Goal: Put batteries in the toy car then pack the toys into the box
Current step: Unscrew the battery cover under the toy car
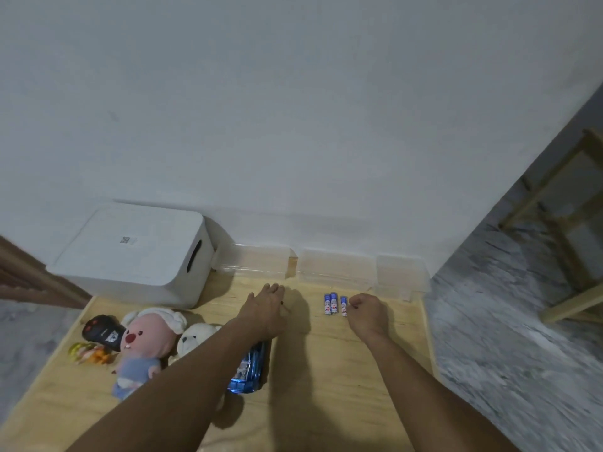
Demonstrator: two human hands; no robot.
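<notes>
A blue toy car [249,370] lies on the wooden table [326,386], partly hidden under my left forearm. My left hand [266,309] reaches forward past it, palm down and fingers together. A thin dark stick [286,307] pokes out from under its right side; whether the hand grips it is unclear. Three blue and white batteries [333,304] lie side by side further right. My right hand [368,311] is a closed fist right beside the rightmost battery. The white box [137,256] stands at the back left with its lid on.
A pink plush [146,347], a white bear plush [195,336], a black controller [102,331] and a small yellow-orange toy [86,352] lie at the left. Three clear plastic containers [336,265] line the wall. A wooden stool [571,223] stands on the floor at the right.
</notes>
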